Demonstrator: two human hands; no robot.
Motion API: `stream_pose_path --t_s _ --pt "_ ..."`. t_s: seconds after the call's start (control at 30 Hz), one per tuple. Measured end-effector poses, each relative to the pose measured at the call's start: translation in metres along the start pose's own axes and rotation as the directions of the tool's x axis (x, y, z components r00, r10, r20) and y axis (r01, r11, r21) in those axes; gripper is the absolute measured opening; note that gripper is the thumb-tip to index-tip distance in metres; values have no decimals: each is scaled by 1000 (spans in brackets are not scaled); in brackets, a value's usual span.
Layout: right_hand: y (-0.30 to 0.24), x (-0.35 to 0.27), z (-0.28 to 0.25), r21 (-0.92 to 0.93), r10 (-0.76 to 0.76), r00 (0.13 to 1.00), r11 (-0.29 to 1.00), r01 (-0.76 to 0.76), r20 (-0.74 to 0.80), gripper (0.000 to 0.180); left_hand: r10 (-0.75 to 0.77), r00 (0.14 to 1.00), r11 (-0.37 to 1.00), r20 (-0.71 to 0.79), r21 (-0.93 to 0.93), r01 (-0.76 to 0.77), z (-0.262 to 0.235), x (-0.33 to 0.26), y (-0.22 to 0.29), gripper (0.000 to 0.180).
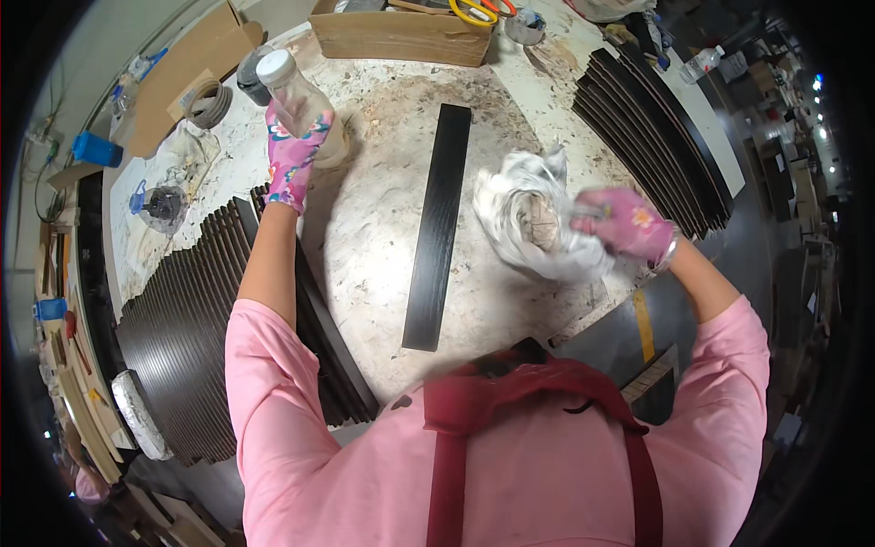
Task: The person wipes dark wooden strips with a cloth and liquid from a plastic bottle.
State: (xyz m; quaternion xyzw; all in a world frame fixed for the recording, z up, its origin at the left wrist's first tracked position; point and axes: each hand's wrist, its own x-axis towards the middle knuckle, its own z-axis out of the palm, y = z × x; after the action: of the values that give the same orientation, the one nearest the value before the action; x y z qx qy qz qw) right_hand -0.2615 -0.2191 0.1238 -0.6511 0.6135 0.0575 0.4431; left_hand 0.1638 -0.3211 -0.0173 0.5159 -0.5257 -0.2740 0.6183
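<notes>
My left hand (295,157), in a pink flowered glove, is closed around a clear plastic bottle (299,102) with a white lid, held above the far left of the table. At the middle right, my right hand (631,224), in a matching glove and blurred by motion, is closed at the edge of a bunched white cloth (516,205). The cloth's near side is blurred too, and a ring-like hollow shows in its middle. Between my hands a flat black wooden strip (437,228) lies lengthwise on the table, touched by neither.
The stained white table (365,246) bears rows of dark strips (187,337) at left and more strips (652,137) at far right. A cardboard box (401,36) with scissors (474,11) stands at the back. Near the bottle are a dark jar (253,77) and a tape roll (208,103).
</notes>
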Motion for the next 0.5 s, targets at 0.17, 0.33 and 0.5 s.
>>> stream_pose_path --t_s 0.17,0.33,0.5 --pt "-3 -17 -22 167 -243 817 910 378 -523 47 -9 999 990 -41 142 15 -5 -13 13 53" --pt "40 -5 4 -374 -422 825 884 282 -375 40 76 992 938 102 330 -106 -10 -41 66 55" --pt "53 26 67 -7 -430 784 878 478 -448 66 -110 896 755 429 623 -206 13 -99 143 71"
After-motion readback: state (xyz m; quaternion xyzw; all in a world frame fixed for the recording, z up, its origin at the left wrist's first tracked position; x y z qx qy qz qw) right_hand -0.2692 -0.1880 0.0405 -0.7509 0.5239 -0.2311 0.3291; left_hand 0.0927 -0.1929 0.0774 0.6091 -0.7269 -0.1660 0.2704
